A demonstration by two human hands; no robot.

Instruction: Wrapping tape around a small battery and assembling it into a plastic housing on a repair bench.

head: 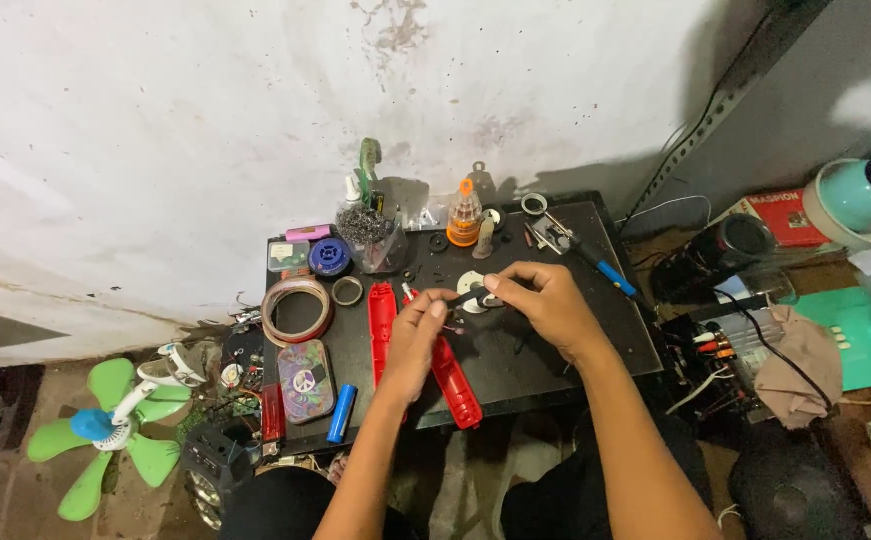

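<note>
On the floor at the far left lies a green fan (pixel 116 428). On the black table (pixel 556 360), going left to right, sit a tape roll (pixel 297 309), a patterned tin (pixel 305 380), a blue cylinder (pixel 342 413) and 2 red shells: 1 (pixel 382 315) upright by the tape, 1 (pixel 455 380) slanting toward the near edge. Behind them stand a blue spool (pixel 330 256), a clear tub (pixel 373 238) of dark bits and an orange-capped bottle (pixel 465 215).

The left hand (pixel 416 335) is curled, its fingertips (pixel 438 308) pinching 1 end of a small dark part (pixel 483 297) just above the table's middle. The right hand (pixel 544 298) is closed on the same part from the other side, thumb and forefinger meeting it. The part is too small to tell its kind; it hangs between both hands, over a white disc (pixel 470 283).

Right of the hands lies a blue-handled tool (pixel 596 262). Beyond the table's right edge are a circuit board with wires (pixel 721 345), a brown cloth (pixel 801 365) and a teal box (pixel 861 340).
</note>
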